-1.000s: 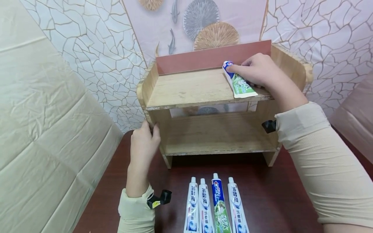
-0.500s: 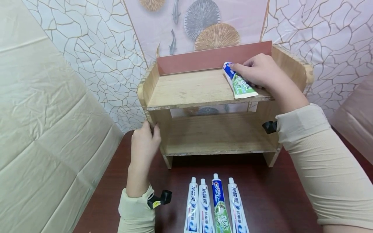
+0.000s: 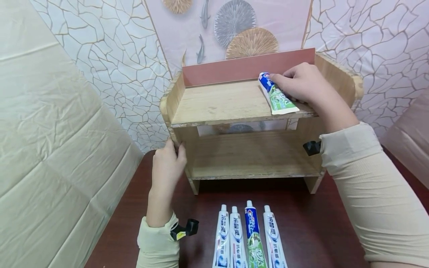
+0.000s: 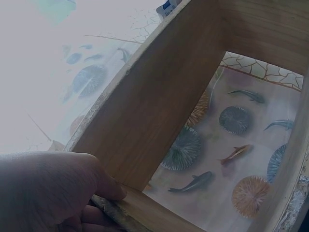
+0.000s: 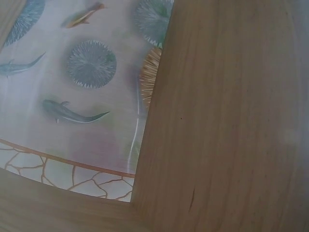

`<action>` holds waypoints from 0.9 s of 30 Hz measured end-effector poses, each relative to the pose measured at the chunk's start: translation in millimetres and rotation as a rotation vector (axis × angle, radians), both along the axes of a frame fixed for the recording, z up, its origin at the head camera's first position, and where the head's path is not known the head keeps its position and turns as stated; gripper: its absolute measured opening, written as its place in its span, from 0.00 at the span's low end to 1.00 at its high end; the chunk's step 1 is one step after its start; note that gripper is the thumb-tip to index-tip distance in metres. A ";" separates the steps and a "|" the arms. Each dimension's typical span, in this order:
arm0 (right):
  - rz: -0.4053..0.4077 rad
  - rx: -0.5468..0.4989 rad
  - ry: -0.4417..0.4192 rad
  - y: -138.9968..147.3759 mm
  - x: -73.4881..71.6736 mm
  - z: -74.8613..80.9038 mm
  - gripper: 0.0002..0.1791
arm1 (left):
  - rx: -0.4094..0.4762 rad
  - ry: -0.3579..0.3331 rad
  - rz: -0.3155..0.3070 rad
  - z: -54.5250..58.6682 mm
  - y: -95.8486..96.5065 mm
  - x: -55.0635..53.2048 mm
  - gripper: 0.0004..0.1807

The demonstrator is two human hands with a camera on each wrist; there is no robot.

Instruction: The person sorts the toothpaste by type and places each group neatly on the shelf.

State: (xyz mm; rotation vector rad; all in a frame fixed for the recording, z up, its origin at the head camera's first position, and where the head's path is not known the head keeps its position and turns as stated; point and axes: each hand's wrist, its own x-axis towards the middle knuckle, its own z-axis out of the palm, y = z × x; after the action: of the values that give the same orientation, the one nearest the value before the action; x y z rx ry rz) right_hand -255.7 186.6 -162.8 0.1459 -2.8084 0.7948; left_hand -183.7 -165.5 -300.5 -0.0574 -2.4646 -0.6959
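On the upper board of a wooden shelf (image 3: 214, 108), a blue, white and green toothpaste tube (image 3: 280, 99) lies at a slant toward the right end. Its flat end reaches the board's front edge. My right hand (image 3: 306, 83) holds it from the right, thumb along its blue part and the other fingers mostly hidden. My left hand (image 3: 166, 163) grips the shelf's left side panel, with the thumb on the inner face. In the left wrist view, that hand's thumb (image 4: 108, 186) presses on the wood. The right wrist view shows only bare shelf boards (image 5: 217, 121) and the backdrop.
Several toothpaste tubes lie in a row on the dark red table (image 3: 311, 223) before the shelf: white ones (image 3: 222, 238) and a blue-green one (image 3: 254, 238). A pink back strip (image 3: 234, 70) runs along the shelf top. Patterned cloth (image 3: 110, 56) surrounds the back.
My right thumb has drawn back slightly to the right along the toothpaste tube. The tube stays in place on the upper board, and the left hand keeps its grip. The head view shifts a little.
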 end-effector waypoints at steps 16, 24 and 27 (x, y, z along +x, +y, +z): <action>-0.006 -0.031 0.079 2.7 10.3 -2.4 0.36 | 0.010 -0.017 -0.008 -0.2 -0.4 -0.9 0.15; 0.002 -0.113 0.032 3.0 14.9 -2.8 0.36 | 0.006 -0.004 -0.002 0.0 -1.3 -2.3 0.15; 0.004 -0.128 0.032 3.3 14.6 -3.1 0.36 | 0.009 -0.005 -0.004 0.0 -1.8 -2.4 0.15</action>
State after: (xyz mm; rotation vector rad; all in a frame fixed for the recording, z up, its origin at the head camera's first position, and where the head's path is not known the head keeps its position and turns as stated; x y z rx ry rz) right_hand -241.1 189.9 -165.9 0.1424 -2.7180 0.9610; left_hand -186.1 -167.4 -300.5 -0.0568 -2.4666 -0.7088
